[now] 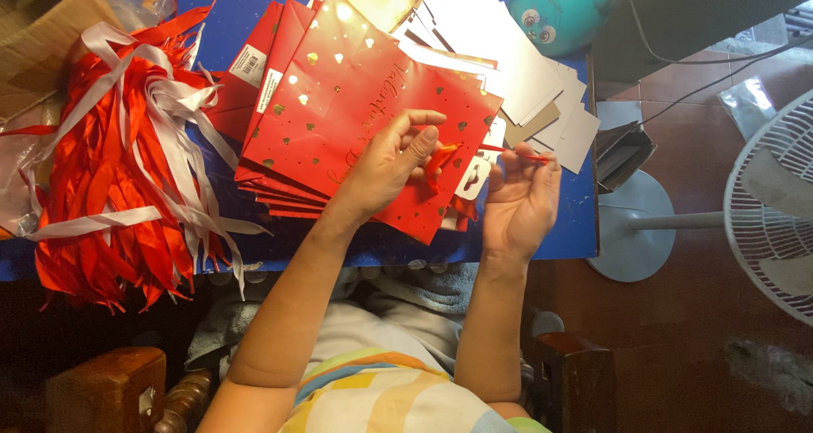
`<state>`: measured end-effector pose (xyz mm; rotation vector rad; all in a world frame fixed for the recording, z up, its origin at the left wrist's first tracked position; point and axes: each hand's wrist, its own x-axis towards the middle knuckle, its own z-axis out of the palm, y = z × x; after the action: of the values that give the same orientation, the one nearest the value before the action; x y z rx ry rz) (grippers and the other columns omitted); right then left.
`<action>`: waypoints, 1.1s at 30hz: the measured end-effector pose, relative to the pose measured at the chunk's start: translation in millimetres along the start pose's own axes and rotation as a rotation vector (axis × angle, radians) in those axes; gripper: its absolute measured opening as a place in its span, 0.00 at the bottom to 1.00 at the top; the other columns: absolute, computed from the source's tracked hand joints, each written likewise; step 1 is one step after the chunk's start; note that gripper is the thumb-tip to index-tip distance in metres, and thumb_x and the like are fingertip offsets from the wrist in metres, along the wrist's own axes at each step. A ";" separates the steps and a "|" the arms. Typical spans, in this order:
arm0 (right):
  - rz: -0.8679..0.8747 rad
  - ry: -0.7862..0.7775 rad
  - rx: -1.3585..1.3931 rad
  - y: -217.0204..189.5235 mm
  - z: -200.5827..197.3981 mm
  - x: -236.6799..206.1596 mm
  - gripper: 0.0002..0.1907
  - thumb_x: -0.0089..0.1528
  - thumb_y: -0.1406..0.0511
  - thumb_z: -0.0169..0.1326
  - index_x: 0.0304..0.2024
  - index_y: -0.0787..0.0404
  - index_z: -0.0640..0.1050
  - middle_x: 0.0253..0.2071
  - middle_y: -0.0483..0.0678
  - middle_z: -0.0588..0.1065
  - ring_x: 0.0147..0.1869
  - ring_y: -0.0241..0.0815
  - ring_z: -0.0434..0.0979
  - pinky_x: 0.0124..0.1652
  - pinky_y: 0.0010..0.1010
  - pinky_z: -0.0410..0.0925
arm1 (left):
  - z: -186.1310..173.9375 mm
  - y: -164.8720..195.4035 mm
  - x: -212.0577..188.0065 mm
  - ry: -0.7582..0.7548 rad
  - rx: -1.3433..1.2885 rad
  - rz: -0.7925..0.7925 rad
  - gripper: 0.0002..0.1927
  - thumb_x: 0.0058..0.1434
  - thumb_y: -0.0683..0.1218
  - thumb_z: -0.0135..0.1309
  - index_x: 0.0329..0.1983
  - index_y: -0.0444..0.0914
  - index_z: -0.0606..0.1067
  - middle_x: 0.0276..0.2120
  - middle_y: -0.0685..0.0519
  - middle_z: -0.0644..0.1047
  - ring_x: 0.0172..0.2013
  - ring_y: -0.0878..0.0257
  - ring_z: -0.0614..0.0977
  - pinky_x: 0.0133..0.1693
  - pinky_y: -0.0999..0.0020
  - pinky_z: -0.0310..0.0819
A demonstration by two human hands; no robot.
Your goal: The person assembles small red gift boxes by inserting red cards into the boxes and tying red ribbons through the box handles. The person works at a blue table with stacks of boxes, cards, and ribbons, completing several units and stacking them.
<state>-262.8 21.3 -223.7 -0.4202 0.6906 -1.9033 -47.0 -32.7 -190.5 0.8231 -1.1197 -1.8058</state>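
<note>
Ribbon [508, 152] pinched, prob. both hands.

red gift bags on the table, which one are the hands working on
The topmost red bag with gold hearts. The left hand rests on it and the right hand pulls a red ribbon at its edge; the others lie stacked underneath.

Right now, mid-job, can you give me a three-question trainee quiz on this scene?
1. True or false: the left hand rests on the red bag.
2. What do the right hand fingers pinch? A) red ribbon B) scissors C) white card
3. Which side of the bags does the ribbon pile lie on, as seen in the picture?

Key:
1. True.
2. A, the red ribbon.
3. The left.
</note>
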 end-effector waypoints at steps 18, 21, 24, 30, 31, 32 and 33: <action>-0.146 -0.164 -0.197 -21.8 43.3 -22.9 0.08 0.78 0.63 0.44 0.53 0.61 0.69 0.40 0.51 0.74 0.46 0.43 0.76 0.52 0.42 0.74 | 23.5 27.9 -19.4 0.025 0.672 0.115 0.34 0.54 0.46 0.61 0.65 0.41 0.67 0.39 0.49 0.72 0.39 0.58 0.77 0.44 0.61 0.77; -0.123 -0.252 -0.177 -22.5 52.1 -24.2 0.08 0.77 0.63 0.44 0.53 0.61 0.68 0.39 0.52 0.73 0.45 0.43 0.75 0.51 0.42 0.74 | 30.6 33.6 -30.2 0.056 0.777 0.312 0.36 0.53 0.45 0.62 0.65 0.38 0.65 0.43 0.47 0.72 0.44 0.55 0.77 0.47 0.59 0.76; -0.122 -0.273 -0.178 -24.3 55.9 -26.7 0.08 0.78 0.63 0.44 0.53 0.62 0.68 0.38 0.53 0.73 0.43 0.43 0.75 0.49 0.40 0.73 | 37.3 38.5 -44.3 0.091 0.912 0.494 0.40 0.50 0.45 0.66 0.66 0.35 0.63 0.45 0.42 0.72 0.48 0.48 0.76 0.48 0.55 0.72; -0.125 -0.235 -0.182 -24.4 63.5 -29.3 0.08 0.76 0.65 0.42 0.50 0.63 0.69 0.40 0.54 0.74 0.47 0.44 0.77 0.52 0.43 0.75 | 29.4 51.0 -47.4 0.169 0.698 0.138 0.21 0.58 0.44 0.60 0.54 0.36 0.70 0.34 0.47 0.76 0.33 0.58 0.82 0.36 0.65 0.80; -0.142 -0.267 -0.239 -24.0 64.8 -31.7 0.08 0.77 0.64 0.42 0.50 0.63 0.69 0.40 0.54 0.75 0.46 0.44 0.77 0.52 0.42 0.74 | 27.7 52.7 -48.3 0.177 0.716 0.179 0.15 0.60 0.44 0.60 0.48 0.36 0.73 0.32 0.49 0.77 0.31 0.60 0.83 0.36 0.65 0.79; -0.158 -0.299 -0.296 -22.7 66.0 -34.1 0.08 0.78 0.64 0.42 0.49 0.63 0.70 0.40 0.54 0.75 0.45 0.44 0.77 0.51 0.41 0.74 | 26.7 54.0 -49.6 0.185 0.733 0.217 0.09 0.61 0.44 0.59 0.42 0.36 0.76 0.29 0.51 0.78 0.30 0.62 0.84 0.35 0.65 0.78; -0.165 -0.360 -0.375 -20.7 66.7 -38.3 0.08 0.77 0.65 0.44 0.48 0.64 0.70 0.40 0.55 0.75 0.45 0.43 0.76 0.52 0.40 0.73 | 27.1 54.8 -51.0 0.210 0.718 0.228 0.07 0.61 0.43 0.59 0.40 0.36 0.76 0.29 0.52 0.78 0.29 0.62 0.84 0.34 0.65 0.78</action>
<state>-223.6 44.2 -158.2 -1.0575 0.7864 -1.7808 -30.8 9.1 -124.7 1.1999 -1.6674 -1.0875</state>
